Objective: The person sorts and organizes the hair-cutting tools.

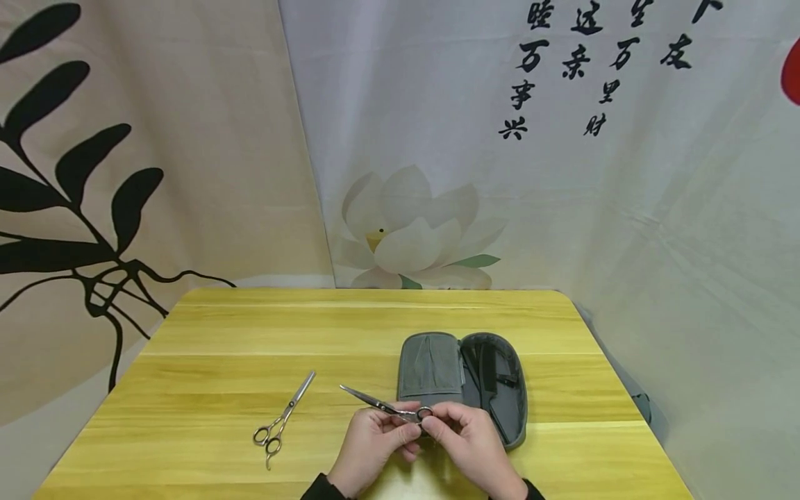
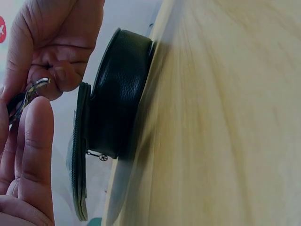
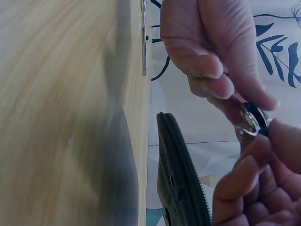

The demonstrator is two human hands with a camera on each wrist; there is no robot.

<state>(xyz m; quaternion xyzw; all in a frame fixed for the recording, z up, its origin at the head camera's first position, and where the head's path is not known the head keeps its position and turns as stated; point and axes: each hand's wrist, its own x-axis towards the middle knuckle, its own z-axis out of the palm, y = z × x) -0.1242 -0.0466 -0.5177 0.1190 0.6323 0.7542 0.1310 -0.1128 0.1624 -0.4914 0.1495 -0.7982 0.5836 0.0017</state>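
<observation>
A pair of pointed scissors [image 1: 375,401] is held above the table, blades toward the upper left. My left hand [image 1: 375,437] holds it between thumb and fingers near the handles. With thumb and index finger, my right hand [image 1: 471,439] pinches a finger ring at its handle end; the fingers hide part of the handles, also in both wrist views. To the left lie thinning shears [image 1: 291,408], their toothed blade pointing away from me. Just behind the hands, a grey zip case [image 1: 431,364] lies unfolded, with a black comb [image 1: 488,368] in its right half.
A small black item [image 1: 507,380] sits beside the comb inside the case. The wooden table [image 1: 206,333] ends at a back edge, where a printed cloth backdrop [image 1: 556,208] hangs. In the left wrist view, a zipper pull [image 2: 102,157] dangles from the case.
</observation>
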